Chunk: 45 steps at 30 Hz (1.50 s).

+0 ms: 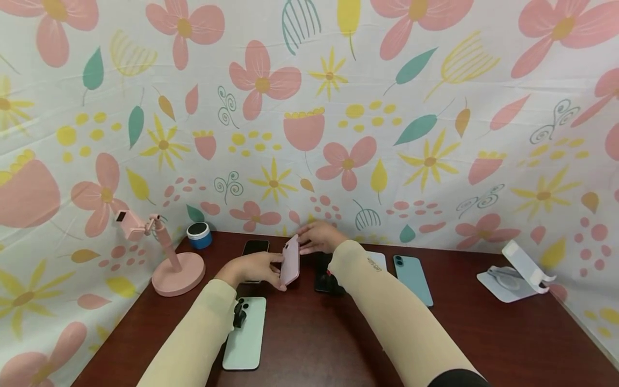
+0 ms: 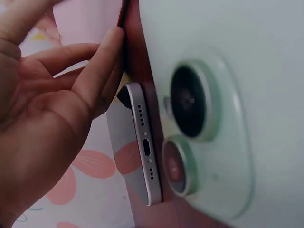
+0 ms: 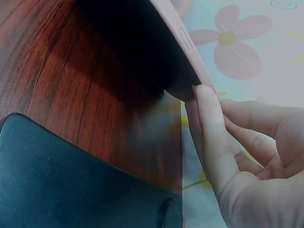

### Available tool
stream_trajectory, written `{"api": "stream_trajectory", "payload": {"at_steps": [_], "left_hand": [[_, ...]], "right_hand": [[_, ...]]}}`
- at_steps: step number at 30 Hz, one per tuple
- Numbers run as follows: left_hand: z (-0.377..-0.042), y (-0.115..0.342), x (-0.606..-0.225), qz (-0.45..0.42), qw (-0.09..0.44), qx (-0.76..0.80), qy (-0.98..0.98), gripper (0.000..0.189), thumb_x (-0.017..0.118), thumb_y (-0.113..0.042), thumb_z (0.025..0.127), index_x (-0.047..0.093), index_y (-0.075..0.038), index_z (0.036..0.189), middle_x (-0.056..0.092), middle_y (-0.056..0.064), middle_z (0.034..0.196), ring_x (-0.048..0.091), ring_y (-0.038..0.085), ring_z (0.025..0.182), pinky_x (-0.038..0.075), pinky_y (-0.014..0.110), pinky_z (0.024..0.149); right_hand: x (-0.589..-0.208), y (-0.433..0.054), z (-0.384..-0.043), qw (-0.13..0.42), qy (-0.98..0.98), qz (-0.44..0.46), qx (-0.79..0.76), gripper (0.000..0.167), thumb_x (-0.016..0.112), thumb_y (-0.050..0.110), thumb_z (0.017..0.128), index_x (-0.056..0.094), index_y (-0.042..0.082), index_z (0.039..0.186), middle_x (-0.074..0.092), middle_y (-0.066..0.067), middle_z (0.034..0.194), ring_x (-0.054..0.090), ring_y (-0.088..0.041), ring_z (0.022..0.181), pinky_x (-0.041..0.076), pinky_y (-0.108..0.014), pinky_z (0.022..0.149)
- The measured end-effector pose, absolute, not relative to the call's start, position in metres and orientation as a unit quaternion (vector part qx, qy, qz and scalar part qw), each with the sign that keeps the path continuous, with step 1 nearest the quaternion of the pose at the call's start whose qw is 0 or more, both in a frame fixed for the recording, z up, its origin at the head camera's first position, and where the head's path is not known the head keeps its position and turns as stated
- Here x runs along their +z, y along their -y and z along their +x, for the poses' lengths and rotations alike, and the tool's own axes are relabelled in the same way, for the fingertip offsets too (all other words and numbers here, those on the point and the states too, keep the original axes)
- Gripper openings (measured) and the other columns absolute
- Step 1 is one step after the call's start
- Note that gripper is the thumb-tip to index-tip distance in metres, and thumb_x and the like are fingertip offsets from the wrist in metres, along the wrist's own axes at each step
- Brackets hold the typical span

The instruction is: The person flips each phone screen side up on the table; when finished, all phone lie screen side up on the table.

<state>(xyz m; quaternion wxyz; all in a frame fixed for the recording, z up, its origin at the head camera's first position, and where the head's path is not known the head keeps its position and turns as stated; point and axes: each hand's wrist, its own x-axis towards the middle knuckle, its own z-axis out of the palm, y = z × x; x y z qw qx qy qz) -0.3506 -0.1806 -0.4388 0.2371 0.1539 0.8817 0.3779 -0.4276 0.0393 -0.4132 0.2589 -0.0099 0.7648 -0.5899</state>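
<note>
Head view: nearest, a mint phone [image 1: 247, 341] lies on a dark red table [image 1: 309, 344]; farther off lies a dark phone [image 3: 85, 175]; the left hand [image 1: 258, 267], fingers partly closed, pinches a pink phone [image 1: 290, 262], tilted between both hands; the right hand [image 1: 321, 237], thumb and fingers together, pinches its far end; behind is a floral backdrop [image 1: 309, 172].

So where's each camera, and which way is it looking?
Head: on the person's head, looking forward and down at the table and flowery cloth; left hand, right hand and sleeves show.
Left wrist: on that wrist, facing past a close-up mint phone; the left hand shows.
Right wrist: on that wrist, facing the pink phone and a dark phone; the right hand shows.
Both head and right wrist views show the pink phone.
</note>
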Motion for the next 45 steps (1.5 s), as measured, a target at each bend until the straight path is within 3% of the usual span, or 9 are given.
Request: {"api": "stream_trajectory", "payload": {"at_steps": [4,7,13,18,22,27,33,45], "left_hand": [[-0.352,0.182,-0.437,0.156,0.226,0.371,-0.887,0.092,0.085,-0.048,0.09,0.046,-0.006,0.162,0.051,0.011,0.166,0.052,0.028,0.151,0.049,0.051,0.121],[-0.353,0.182,-0.436,0.153,0.224,0.384,-0.883,0.087,0.075,-0.057,0.096,0.049,-0.004,0.16,0.057,0.012,0.161,0.059,0.026,0.145,0.048,0.052,0.122],[-0.35,0.176,-0.436,0.123,0.23,0.455,-0.852,0.077,0.066,-0.057,0.103,0.057,0.002,0.152,0.053,0.018,0.163,0.069,0.03,0.135,0.052,0.048,0.117],[-0.352,0.174,-0.439,0.114,0.215,0.477,-0.844,0.059,0.064,-0.051,0.106,0.074,0.002,0.131,0.057,0.019,0.159,0.069,0.032,0.133,0.058,0.041,0.11],[-0.353,0.172,-0.44,0.108,0.205,0.479,-0.847,0.051,0.062,-0.045,0.108,0.079,0.001,0.121,0.06,0.021,0.155,0.069,0.034,0.132,0.06,0.04,0.107],[-0.354,0.17,-0.437,0.093,0.203,0.5,-0.837,0.048,0.064,-0.037,0.108,0.073,0.005,0.132,0.061,0.023,0.153,0.069,0.036,0.132,0.061,0.039,0.105],[-0.354,0.168,-0.433,0.081,0.211,0.514,-0.827,0.055,0.065,-0.033,0.109,0.06,0.005,0.148,0.058,0.024,0.156,0.07,0.036,0.13,0.062,0.04,0.104],[-0.351,0.168,-0.423,0.068,0.216,0.546,-0.806,0.053,0.062,-0.022,0.11,0.053,0.007,0.153,0.063,0.026,0.149,0.072,0.039,0.126,0.062,0.044,0.103]], "right_hand": [[-0.414,-0.041,-0.426,0.256,-0.765,-0.008,-0.591,0.043,0.064,0.002,0.105,0.059,-0.001,0.147,0.064,-0.018,0.12,0.07,-0.025,0.093,0.067,-0.036,0.087],[-0.411,-0.04,-0.423,0.254,-0.765,-0.009,-0.592,0.043,0.064,0.003,0.105,0.06,-0.001,0.148,0.065,-0.019,0.124,0.071,-0.027,0.097,0.066,-0.037,0.09],[-0.407,-0.036,-0.415,0.247,-0.765,-0.017,-0.594,0.046,0.065,0.003,0.104,0.058,-0.003,0.149,0.064,-0.023,0.139,0.074,-0.031,0.108,0.065,-0.038,0.095],[-0.406,-0.033,-0.412,0.247,-0.768,-0.027,-0.591,0.046,0.062,0.003,0.106,0.056,-0.004,0.151,0.063,-0.025,0.142,0.075,-0.032,0.111,0.065,-0.035,0.093],[-0.405,-0.032,-0.411,0.244,-0.768,-0.027,-0.592,0.045,0.061,0.003,0.106,0.056,-0.004,0.151,0.063,-0.025,0.143,0.076,-0.032,0.109,0.066,-0.034,0.091],[-0.404,-0.03,-0.409,0.241,-0.766,-0.023,-0.595,0.044,0.062,0.003,0.106,0.058,-0.003,0.15,0.064,-0.025,0.142,0.076,-0.03,0.106,0.066,-0.035,0.092],[-0.404,-0.029,-0.408,0.239,-0.763,-0.025,-0.6,0.045,0.061,0.006,0.108,0.056,-0.002,0.152,0.062,-0.025,0.145,0.073,-0.037,0.119,0.065,-0.036,0.096],[-0.408,-0.026,-0.406,0.245,-0.75,-0.03,-0.614,0.047,0.059,0.008,0.11,0.053,0.0,0.155,0.057,-0.023,0.154,0.069,-0.04,0.129,0.063,-0.041,0.101]]}}
